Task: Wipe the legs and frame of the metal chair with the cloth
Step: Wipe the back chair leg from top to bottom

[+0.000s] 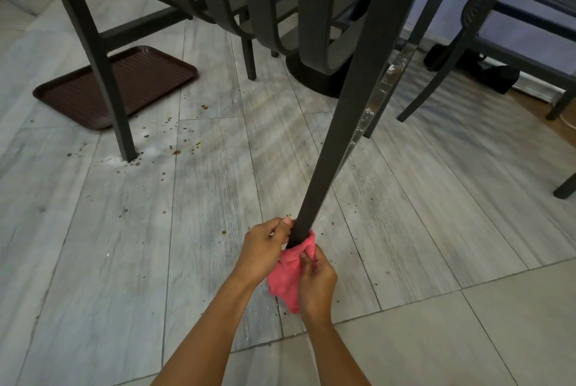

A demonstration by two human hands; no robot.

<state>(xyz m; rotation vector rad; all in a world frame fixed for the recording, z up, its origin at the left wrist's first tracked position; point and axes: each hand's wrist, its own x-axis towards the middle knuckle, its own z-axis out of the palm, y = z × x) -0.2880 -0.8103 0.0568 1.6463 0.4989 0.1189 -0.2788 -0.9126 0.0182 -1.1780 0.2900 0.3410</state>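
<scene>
Your forearms reach forward and low, close together. Your left hand (263, 250) curls its fingers (285, 226) closed, while your right hand (316, 284) pinches shut just beside it.

A pink cloth (288, 273) is wrapped around the foot of the dark metal chair's slanted leg (343, 123).

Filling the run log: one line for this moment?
step: wiping chair leg base | pink cloth: wrapped around leg | left hand: holds cloth | right hand: holds cloth
</scene>
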